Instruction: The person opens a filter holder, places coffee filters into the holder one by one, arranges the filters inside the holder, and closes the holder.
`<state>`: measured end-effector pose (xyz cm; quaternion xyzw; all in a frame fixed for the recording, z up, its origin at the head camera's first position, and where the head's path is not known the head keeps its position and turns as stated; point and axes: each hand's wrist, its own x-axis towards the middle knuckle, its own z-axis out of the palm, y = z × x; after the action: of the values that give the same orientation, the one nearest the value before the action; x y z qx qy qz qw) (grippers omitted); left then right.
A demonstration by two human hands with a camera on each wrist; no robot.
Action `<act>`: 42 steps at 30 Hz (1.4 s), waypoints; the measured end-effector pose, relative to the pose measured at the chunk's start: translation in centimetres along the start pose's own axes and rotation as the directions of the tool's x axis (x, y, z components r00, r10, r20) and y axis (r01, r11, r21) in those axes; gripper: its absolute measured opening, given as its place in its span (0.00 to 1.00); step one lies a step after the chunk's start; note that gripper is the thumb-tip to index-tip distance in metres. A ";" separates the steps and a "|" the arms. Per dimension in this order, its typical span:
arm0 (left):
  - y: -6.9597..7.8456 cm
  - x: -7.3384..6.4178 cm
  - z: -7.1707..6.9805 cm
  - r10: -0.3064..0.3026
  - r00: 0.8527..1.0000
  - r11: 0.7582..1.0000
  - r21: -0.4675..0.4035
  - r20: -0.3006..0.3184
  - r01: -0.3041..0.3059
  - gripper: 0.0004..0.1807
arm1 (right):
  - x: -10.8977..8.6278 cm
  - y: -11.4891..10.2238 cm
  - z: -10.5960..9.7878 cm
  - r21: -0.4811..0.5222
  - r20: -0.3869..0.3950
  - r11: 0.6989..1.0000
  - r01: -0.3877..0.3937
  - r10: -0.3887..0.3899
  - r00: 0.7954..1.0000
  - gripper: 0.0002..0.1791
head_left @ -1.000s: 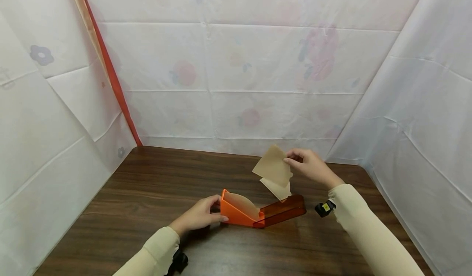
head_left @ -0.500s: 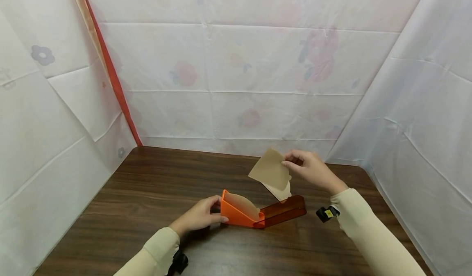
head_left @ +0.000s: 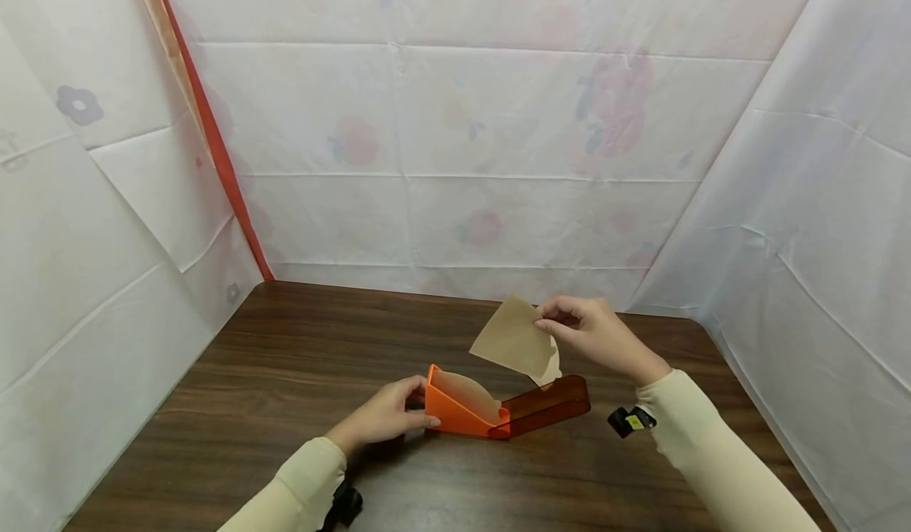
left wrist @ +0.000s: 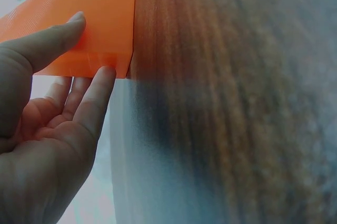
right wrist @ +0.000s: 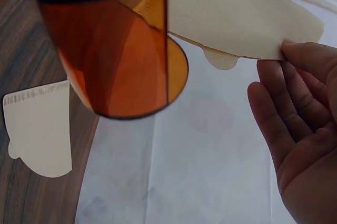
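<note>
While the left hand [head_left: 384,412] steadies the orange box [head_left: 455,415] on the table [head_left: 285,366], the right hand [head_left: 594,330] holds one paper filter [head_left: 514,336] up in the air by its edge. The left thumb lies against one wall of the box and the fingers lie against the tall end, so that hand grips it from the side. The right thumb and forefinger pinch the held filter near a corner, the other fingers bent loosely beneath; in the right wrist view a small tab hangs from its lower edge.

The box stands upright with more filter paper [head_left: 466,392] inside, its rounded top showing above the slanted rim. The clear brown lid [head_left: 551,405] stands swung out from the low end. Just behind the lid, a loose filter [right wrist: 39,129] lies flat on the table, partly hidden in the head view.

The step in hand looks to be handling single filters one at a time between the box and the table; which way this one is bound, I cannot tell. The next move probably calls for a light pinch that does not crease the paper, a path clear of the lid, and a steady left grip.
</note>
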<state>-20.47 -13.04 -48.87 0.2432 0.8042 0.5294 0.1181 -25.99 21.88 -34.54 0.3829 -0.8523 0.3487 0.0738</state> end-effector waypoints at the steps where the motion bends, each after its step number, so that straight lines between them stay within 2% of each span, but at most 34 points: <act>1: 0.0 0.0 0.0 -0.001 1.000 1.000 0.000 0.001 0.001 0.17 | 0.0 -0.1 0.1 0.007 0.001 1.000 0.003 -0.003 1.000 0.04; 17: 0.0 0.1 0.0 0.001 1.000 1.000 -0.013 0.000 -0.001 0.17 | -0.2 -1.3 1.8 0.020 0.082 0.999 -0.033 0.031 0.996 0.04; 31: 0.0 0.1 0.0 -0.002 1.000 1.000 -0.024 0.006 0.002 0.17 | 0.2 -1.8 3.8 0.002 0.153 0.997 0.075 -0.075 0.985 0.05; 42: -0.2 0.1 -0.1 -0.008 1.000 0.999 -0.036 0.022 0.009 0.17 | 0.5 -2.0 5.1 -0.001 0.173 0.995 0.096 -0.095 0.980 0.06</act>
<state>-20.66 -13.09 -49.03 0.2433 0.7941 0.5408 0.1335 -24.19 17.36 -37.03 0.4519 -0.8377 0.3063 0.0177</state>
